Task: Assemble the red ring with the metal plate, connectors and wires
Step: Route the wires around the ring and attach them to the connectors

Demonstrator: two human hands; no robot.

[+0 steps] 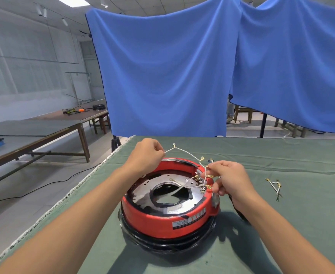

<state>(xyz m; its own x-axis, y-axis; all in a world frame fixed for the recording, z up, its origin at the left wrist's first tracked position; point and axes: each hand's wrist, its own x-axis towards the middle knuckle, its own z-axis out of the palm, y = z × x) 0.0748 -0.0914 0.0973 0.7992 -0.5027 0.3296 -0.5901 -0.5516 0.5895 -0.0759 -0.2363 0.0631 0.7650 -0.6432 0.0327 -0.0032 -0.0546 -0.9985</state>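
Note:
The red ring (162, 220) stands on a black base on the green table cover, with the metal plate (143, 191) lying inside it. My left hand (147, 155) hovers over the ring's far rim and pinches one end of a white wire (186, 152) that carries a small ring terminal. My right hand (227, 179) is at the ring's right rim, its fingers closed on a bundle of white wires with brass connectors (199, 184) that spreads over the plate. One brass connector (202, 159) hangs from the stretched wire between my hands.
A few spare wires with connectors (275, 185) lie on the green table cover (281, 224) to the right. A blue curtain (162, 72) hangs behind the table. The table's left edge drops to the floor, where long wooden tables (44, 133) stand.

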